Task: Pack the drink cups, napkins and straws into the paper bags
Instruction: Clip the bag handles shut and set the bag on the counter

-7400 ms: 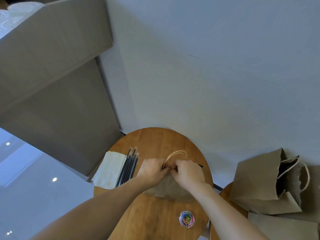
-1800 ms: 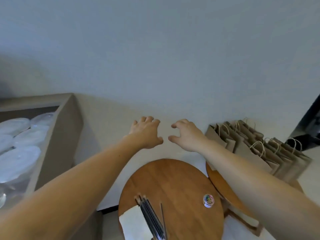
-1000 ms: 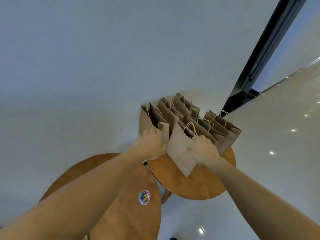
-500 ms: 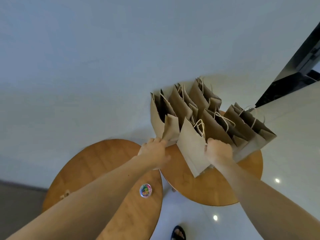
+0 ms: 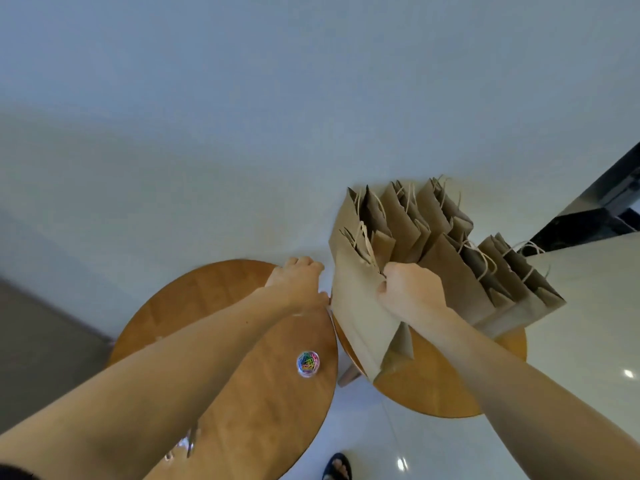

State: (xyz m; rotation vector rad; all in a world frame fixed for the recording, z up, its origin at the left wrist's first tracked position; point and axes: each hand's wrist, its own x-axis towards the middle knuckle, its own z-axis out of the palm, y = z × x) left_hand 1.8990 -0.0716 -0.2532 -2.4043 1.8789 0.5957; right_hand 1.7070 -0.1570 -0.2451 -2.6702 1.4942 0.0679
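Round wooden table (image 5: 433, 386) bearing paper bags (image 5: 401, 223), pale wall (image 5: 207, 98)

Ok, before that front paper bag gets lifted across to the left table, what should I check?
1. Right hand grips the front bag near its top: ok.
2. Left hand on the bag: cannot tell; it sits by the bag's left edge.
3. Front bag free of the other bags: cannot tell; they stand packed right behind it.
4. Bare wood on the left table for landing: ok.
5. Clip tub out of the path: probably not ok; it sits near that table's right edge.
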